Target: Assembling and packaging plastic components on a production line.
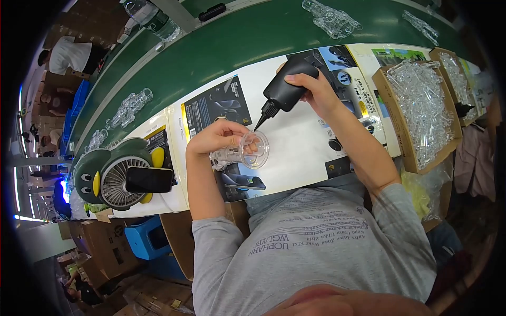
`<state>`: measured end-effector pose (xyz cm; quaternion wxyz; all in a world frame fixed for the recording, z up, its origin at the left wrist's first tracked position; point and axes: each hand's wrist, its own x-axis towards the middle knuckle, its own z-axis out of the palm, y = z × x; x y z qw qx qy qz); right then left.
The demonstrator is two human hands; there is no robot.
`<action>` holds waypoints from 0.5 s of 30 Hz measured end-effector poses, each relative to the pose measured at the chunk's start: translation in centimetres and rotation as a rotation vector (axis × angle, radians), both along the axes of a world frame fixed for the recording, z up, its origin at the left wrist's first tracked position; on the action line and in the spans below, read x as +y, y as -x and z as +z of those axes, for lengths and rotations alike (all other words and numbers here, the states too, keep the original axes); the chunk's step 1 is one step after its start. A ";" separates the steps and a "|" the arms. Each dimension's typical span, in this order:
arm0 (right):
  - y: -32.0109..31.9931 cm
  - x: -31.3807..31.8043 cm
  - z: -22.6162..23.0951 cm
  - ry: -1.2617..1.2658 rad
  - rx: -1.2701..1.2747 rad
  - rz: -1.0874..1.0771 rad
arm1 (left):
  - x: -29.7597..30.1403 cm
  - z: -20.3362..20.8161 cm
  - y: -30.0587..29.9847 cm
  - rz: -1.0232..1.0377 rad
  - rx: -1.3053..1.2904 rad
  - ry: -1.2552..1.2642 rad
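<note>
My right hand [315,90] is wrapped round a black squeeze bottle [287,87], tilted so its narrow tapered nozzle points down and to the left. The nozzle tip is just above the rim of a clear plastic part [258,156] with a round, cup-like end. My left hand [224,138] grips this part near its round end, with the thumb and fingers closed on it; some fingertips show through the clear wall. Whether the nozzle touches the part I cannot tell. Both hands are over a white work surface [295,138] covered with printed cardboard.
At right stands a cardboard box [408,142] full of small clear parts. A penguin-shaped fan [118,176] with a phone [149,180] against it is at left. Clear assemblies [332,20] lie on the green belt [253,37], beside a water bottle [153,20]. A blue stool [146,239] is below.
</note>
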<state>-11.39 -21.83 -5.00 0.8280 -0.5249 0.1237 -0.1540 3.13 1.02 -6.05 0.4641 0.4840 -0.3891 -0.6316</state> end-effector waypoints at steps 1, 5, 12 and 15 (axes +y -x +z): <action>0.0 0.0 -0.1 0.001 0.000 -0.001 | 0.0 0.0 0.0 -0.007 -0.011 0.006; 0.0 0.1 -0.3 0.004 -0.013 0.005 | 0.0 0.0 0.1 -0.005 0.002 -0.024; 0.3 0.0 0.1 0.072 -0.026 0.006 | 0.2 0.2 -0.1 0.000 -0.018 -0.018; 0.1 0.1 0.1 0.076 0.013 -0.011 | 0.9 -0.1 -0.5 0.023 -0.049 0.018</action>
